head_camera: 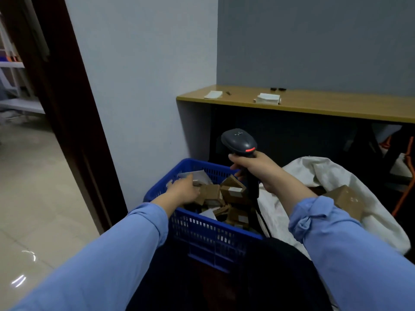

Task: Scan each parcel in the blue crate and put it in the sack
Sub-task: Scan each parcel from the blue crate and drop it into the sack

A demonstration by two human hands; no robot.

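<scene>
Reaching for a parcel, scanner at the ready

Lower centre-left, the left hand [184, 190] reaches among the small brown cardboard parcels [233, 191] in the blue slatted plastic crate [202, 225], nearer them than the right hand [258, 169]. Its fingers are blurred, so I cannot tell their grip. The right hand wraps round the black handheld barcode scanner [239, 141]. The white cloth sack [332, 173] lies rightward. The labels are unreadable.

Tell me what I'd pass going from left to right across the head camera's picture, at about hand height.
tiled floor → dark door frame → left hand, reaching into the crate → barcode scanner, gripped by the right hand → white sack
</scene>
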